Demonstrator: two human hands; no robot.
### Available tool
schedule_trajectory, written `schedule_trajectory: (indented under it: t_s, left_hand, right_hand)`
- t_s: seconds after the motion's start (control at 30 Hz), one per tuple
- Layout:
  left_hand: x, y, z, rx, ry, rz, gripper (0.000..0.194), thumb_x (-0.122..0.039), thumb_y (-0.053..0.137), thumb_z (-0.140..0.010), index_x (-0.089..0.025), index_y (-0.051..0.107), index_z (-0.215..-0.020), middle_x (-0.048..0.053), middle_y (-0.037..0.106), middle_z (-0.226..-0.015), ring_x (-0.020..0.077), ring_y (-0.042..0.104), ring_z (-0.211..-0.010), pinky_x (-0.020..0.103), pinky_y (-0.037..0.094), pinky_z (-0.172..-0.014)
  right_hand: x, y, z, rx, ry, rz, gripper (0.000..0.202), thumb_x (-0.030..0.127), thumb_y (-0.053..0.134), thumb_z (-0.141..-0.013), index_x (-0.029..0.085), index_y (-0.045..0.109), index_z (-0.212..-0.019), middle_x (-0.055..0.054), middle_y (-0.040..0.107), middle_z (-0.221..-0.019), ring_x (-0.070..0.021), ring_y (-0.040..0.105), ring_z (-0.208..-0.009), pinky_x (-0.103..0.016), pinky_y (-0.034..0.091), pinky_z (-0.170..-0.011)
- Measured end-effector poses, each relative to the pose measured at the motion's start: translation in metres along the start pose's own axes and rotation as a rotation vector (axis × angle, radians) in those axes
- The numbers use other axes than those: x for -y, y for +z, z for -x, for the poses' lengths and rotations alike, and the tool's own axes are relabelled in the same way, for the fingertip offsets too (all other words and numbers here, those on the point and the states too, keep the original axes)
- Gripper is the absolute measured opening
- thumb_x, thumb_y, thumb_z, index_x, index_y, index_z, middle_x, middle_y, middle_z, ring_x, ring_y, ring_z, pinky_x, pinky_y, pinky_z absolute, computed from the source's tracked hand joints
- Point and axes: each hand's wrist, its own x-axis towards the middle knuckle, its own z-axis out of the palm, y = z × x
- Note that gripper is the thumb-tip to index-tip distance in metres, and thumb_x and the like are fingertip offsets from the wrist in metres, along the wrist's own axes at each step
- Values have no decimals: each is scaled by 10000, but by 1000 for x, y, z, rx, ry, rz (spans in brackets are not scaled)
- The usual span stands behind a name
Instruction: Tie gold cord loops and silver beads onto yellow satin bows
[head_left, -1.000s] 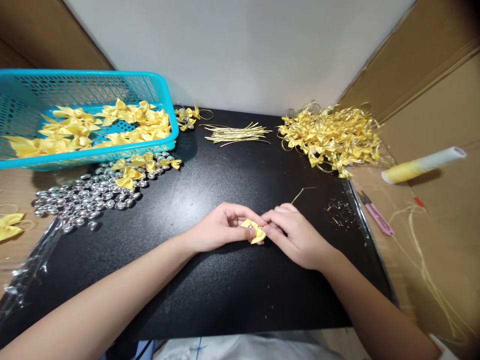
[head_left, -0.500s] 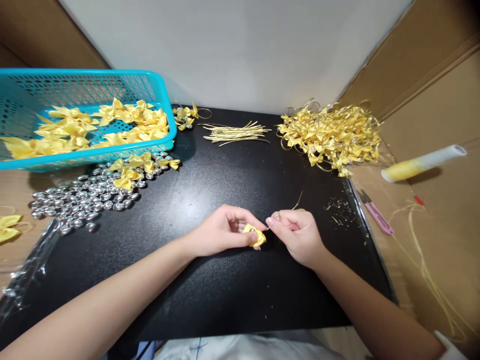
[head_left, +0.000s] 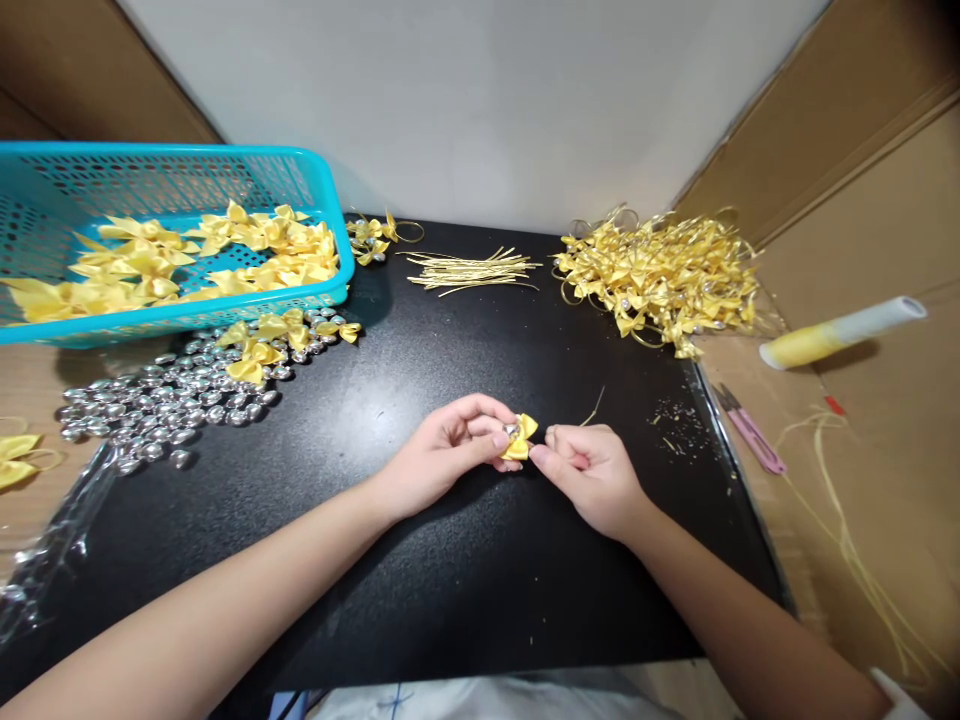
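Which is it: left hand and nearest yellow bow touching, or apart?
Touching: the head view shows the left hand holding the yellow bow between thumb and fingers.

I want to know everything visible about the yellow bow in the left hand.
The yellow bow looks like glossy satin ribbon, with a shiny silver bead on it. It is pinched in the left hand, its lobes spreading rightward, over the black table. The right hand is close beside; contact is unclear.

Left hand [head_left: 450, 450] and right hand [head_left: 598, 480] are bare, as are both forearms [head_left: 285, 565]. Right sleeve edge [head_left: 891, 688] shows white. Pale lap cloth [head_left: 480, 700] bears crossed blue lines [head_left: 396, 702].
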Motion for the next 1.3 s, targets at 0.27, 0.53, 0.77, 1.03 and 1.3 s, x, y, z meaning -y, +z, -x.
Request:
schedule_trajectory:
  t_s: [0.27, 0.53, 0.77, 1.03, 1.3]
  left_hand:
    - [-2, 0, 4, 16, 11, -126, 167, -174, 750, -786, -171, 731, -951, 19, 756, -860, 95, 685, -776, 197, 535, -761]
    - [0, 3, 8, -51, 110, -286, 118, -191, 707, -823, -168, 718, -937, 16, 752, -841, 98, 674, -751, 191, 520, -731]
    - [2, 4, 9, -50, 132, -334, 111, -239, 681, -851, -165, 702, -931, 35, 745, -880, 116, 673, -792, 212, 516, -753]
    - [-1, 8, 7, 39, -6, -46, 169, -250, 748, -798, -159, 720, -938, 5, 721, -798, 74, 636, -682, 179, 517, -674]
    - [4, 6, 5, -81, -105, 31, 232, -104, 835, -657, -164, 738, -859, 1, 753, -821, 61, 667, -726, 162, 525, -735]
  right_hand:
    - [1, 2, 0, 28, -185, -37, 423, 148, 519, -881, 210, 264, -550, 25, 480, -543, -97, 475, -523, -242, 391, -537]
    - [-1, 2, 1, -22, -213, -41, 450, 103, 499, -882, 215, 215, -550, 31, 443, -480, -103, 463, -490, -256, 387, -520]
    - [5, 1, -1, -9, -267, -20, 449, 91, 478, -884, 218, 194, -559, 43, 392, -470, -91, 416, -467, -251, 368, -502]
    - [3, 4, -2, 62, -430, 119, 417, 31, 460, -864, 220, 226, -575, 44, 404, -501, -97, 381, -504, -258, 382, -557]
    - [1, 4, -2, 82, -410, 162, 424, 43, 465, -869, 221, 207, -583, 51, 342, -507, -100, 349, -505, -258, 355, -550]
